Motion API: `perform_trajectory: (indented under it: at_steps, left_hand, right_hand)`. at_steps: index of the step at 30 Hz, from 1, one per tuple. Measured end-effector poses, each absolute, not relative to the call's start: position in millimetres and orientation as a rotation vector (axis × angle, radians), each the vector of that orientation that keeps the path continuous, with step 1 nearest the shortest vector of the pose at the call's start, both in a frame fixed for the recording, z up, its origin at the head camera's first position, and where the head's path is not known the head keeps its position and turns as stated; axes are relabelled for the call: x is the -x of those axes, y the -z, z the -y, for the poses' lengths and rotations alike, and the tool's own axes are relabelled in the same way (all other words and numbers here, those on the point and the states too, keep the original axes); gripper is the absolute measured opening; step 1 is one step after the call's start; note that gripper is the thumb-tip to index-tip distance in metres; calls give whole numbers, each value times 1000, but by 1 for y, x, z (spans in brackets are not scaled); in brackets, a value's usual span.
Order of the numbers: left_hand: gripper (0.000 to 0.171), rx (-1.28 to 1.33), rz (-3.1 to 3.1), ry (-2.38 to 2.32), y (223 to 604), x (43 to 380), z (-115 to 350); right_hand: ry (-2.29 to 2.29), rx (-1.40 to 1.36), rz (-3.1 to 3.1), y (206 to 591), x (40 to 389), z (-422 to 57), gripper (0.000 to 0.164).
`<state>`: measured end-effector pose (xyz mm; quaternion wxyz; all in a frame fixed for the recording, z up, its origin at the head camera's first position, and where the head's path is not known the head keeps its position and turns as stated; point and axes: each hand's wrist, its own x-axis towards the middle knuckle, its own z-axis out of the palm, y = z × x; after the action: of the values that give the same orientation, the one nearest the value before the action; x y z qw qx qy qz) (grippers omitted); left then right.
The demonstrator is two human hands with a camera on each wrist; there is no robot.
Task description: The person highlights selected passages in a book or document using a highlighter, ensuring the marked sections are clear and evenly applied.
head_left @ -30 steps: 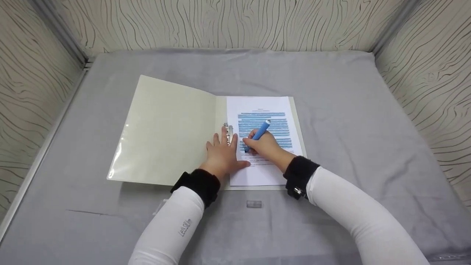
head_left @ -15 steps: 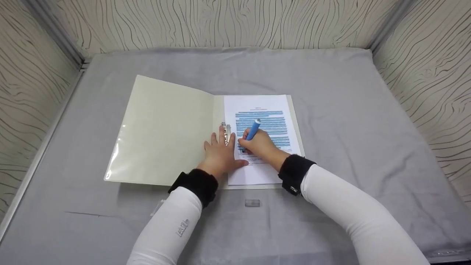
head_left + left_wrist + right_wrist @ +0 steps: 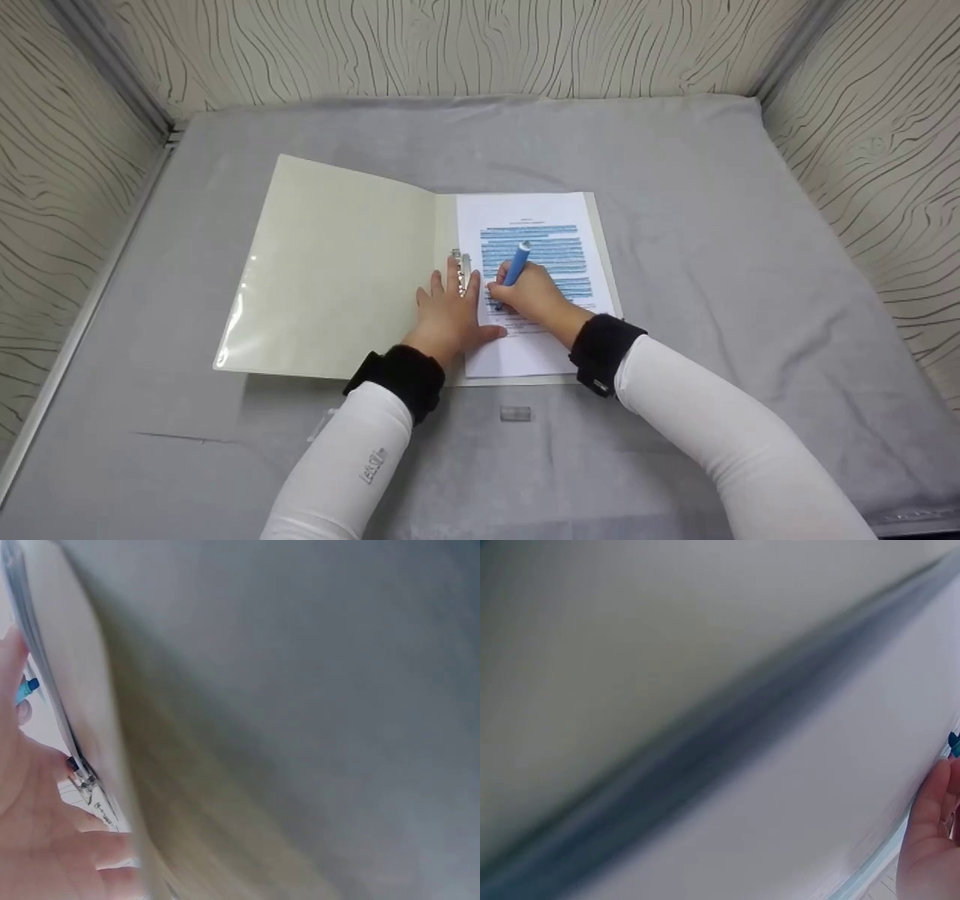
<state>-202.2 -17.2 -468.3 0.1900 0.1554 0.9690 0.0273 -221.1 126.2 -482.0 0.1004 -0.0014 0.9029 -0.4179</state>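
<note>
An open cream ring binder (image 3: 337,270) holds printed white sheets (image 3: 517,360) on its right side, many text lines covered in blue strokes. My right hand (image 3: 536,294) pinches a blue marker (image 3: 517,264), its tip down at the lower lines near the left margin. Fingers spread, my left hand (image 3: 446,319) rests across the binder's inner edge, its thumb on the page and its fingertips by the metal ring clip (image 3: 458,274). In the left wrist view, part of the marker (image 3: 27,690) shows beyond the left hand. The right wrist view shows the right hand (image 3: 930,840) at its right edge.
A small grey translucent block (image 3: 515,413) lies in front of the binder on the grey cloth (image 3: 675,180). A clear piece (image 3: 321,424) is partly behind the left sleeve. The binder's left cover stands slightly raised. Wood-patterned panels (image 3: 480,49) enclose the back and sides.
My right hand has shifted slightly left, and the marker stands more upright than a second ago. The left hand keeps its place on the binder. The whole head view has shifted a little.
</note>
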Motion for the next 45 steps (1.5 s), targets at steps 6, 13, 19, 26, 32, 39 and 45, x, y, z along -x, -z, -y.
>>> perform_trajectory:
  at_steps: [6, 13, 19, 26, 32, 39, 45]
  left_hand:
    - [98, -433, -2718, -90, 471, 203, 17]
    - [99, -434, -2720, -79, 470, 202, 17]
    - [99, -425, -2715, -72, 471, 203, 16]
    - [99, -412, -2705, -91, 470, 203, 16]
    - [100, -425, -2712, -87, 470, 203, 17]
    - [100, -426, -2710, -78, 471, 203, 17]
    - [100, -426, -2709, -72, 471, 203, 17]
  right_hand:
    - [1200, -6, -2678, 482, 221, -128, 19]
    - [1238, -45, -2636, 483, 220, -134, 19]
    - [1229, -77, -2627, 482, 219, -137, 19]
    - [1242, -117, -2587, 482, 218, -140, 18]
    - [1259, -107, -2584, 482, 217, -142, 18]
    - [1258, -95, -2594, 483, 218, -146, 19]
    - [1260, -116, -2588, 482, 217, -148, 19]
